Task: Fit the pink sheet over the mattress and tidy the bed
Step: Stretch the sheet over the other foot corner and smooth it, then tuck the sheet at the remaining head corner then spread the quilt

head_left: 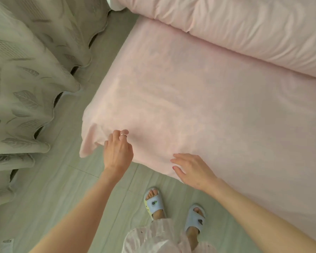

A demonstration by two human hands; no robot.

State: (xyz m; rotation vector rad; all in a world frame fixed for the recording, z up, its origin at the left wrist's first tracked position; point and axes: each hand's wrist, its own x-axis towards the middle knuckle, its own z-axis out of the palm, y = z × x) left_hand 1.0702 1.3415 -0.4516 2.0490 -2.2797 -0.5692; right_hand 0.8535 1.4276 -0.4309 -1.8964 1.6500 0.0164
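Note:
The pink sheet (199, 106) lies over the mattress, fairly smooth on top, with a loose flap hanging off the near left corner (87, 147). My left hand (118, 152), wearing a ring, is at that corner with its fingers curled down onto the cloth; whether it pinches the sheet I cannot tell. My right hand (193, 170) hovers at the bed's near edge a little to the right, fingers spread, holding nothing. A rolled pink duvet (244, 30) lies across the far side of the bed.
Grey leaf-patterned curtains (22, 84) hang along the left, close to the bed's side. A narrow strip of pale wooden floor (62, 179) runs between curtain and bed. My feet in blue slippers (154, 203) stand on the floor by the corner.

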